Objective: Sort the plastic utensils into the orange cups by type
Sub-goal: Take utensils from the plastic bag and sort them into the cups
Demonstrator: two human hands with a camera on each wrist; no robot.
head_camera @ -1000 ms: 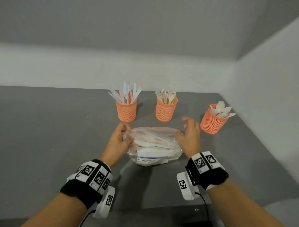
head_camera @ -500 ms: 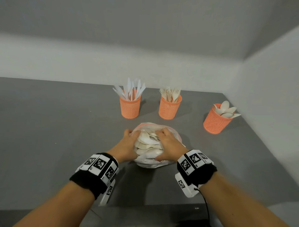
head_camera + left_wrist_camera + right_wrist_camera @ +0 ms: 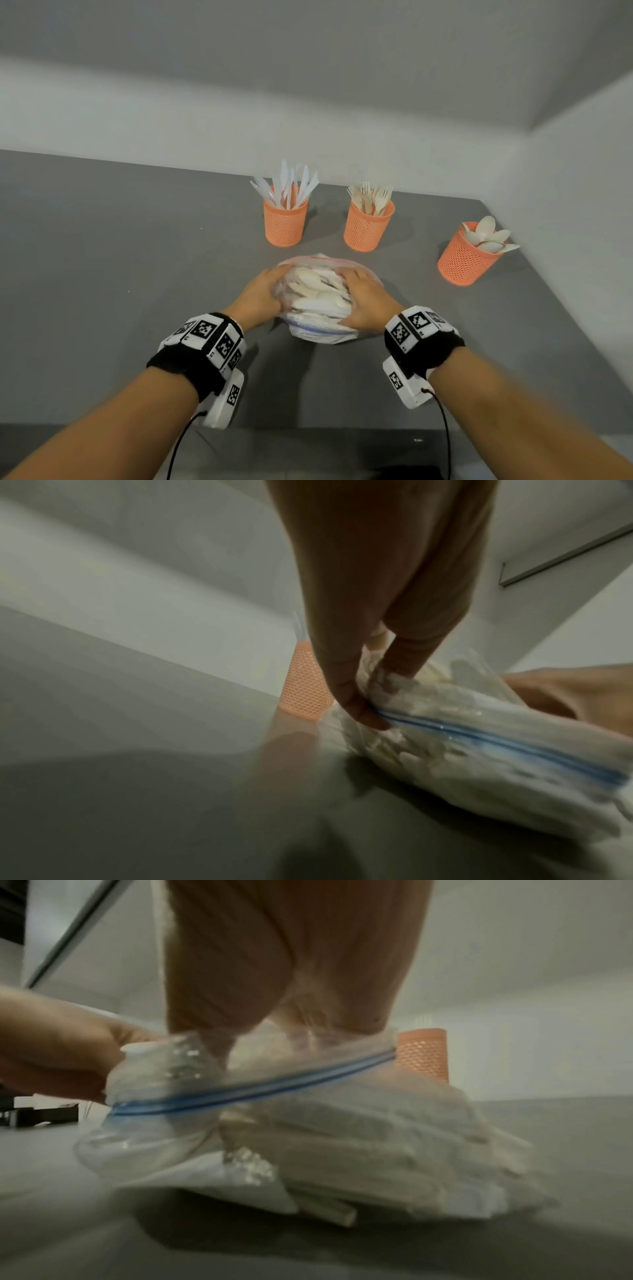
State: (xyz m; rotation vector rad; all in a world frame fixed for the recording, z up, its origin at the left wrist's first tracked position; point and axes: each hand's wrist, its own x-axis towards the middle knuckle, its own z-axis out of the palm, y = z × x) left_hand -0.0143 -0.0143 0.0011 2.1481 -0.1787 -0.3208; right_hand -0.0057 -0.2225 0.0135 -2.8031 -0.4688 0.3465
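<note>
A clear zip bag (image 3: pixel 318 301) full of white and cream plastic utensils lies on the grey table (image 3: pixel 137 274) in front of me. My left hand (image 3: pixel 260 294) pinches the bag's left end by the blue zip strip (image 3: pixel 479 739). My right hand (image 3: pixel 363 298) grips the bag's right side, fingers curled over the top; the wrist view shows the bag (image 3: pixel 308 1123) bulging under the palm. Behind the bag stand three orange mesh cups: one with knives (image 3: pixel 285 219), one with forks (image 3: pixel 368 224), one with spoons (image 3: pixel 466 257).
White walls close the table at the back and on the right, just beyond the spoon cup. The table's front edge (image 3: pixel 308 428) runs under my wrists. Grey tabletop stretches away on the left.
My right hand came in from the bag's right and closed on its top. The bag is bunched narrower between both hands. The head view has shifted slightly.
</note>
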